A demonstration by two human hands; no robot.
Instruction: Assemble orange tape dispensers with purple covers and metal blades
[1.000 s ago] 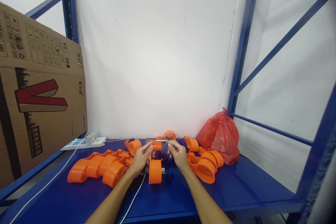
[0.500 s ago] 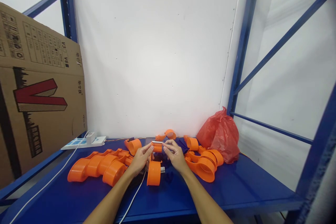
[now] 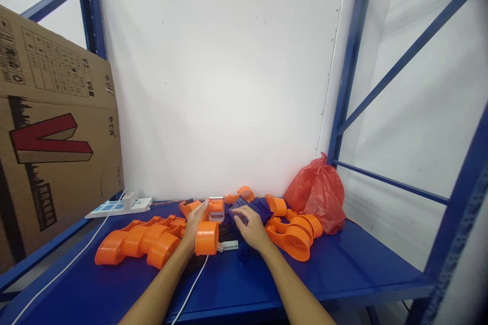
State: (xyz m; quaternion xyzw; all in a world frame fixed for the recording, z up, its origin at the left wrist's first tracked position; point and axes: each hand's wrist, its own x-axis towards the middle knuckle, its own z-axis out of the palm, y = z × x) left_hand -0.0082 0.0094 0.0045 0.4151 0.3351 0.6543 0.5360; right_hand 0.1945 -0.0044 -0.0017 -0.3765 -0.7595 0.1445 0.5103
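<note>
My left hand [image 3: 193, 222] is closed around an orange plastic part [image 3: 207, 238], its round cup-like end toward me. At its far end is a frame-like section with a pale strip, between orange bars. My right hand [image 3: 251, 227] is held apart from it, fingers spread and loosely curled, with nothing in them. Just beyond the right hand are dark blue pieces [image 3: 263, 209], partly covered by it. Between my forearms lies a small whitish object [image 3: 230, 246] whose kind I cannot make out.
Similar orange parts lie in a row at left [image 3: 131, 241] and a pile at right [image 3: 299, 238] on the blue table [image 3: 343, 274]. A red plastic bag [image 3: 316, 195], a white power strip [image 3: 141, 205], a white cable [image 3: 72, 264] and a large cardboard box [image 3: 61, 183] surround them.
My right hand has let go of the orange part's far end and opened. The left hand has moved left and turned the part.
</note>
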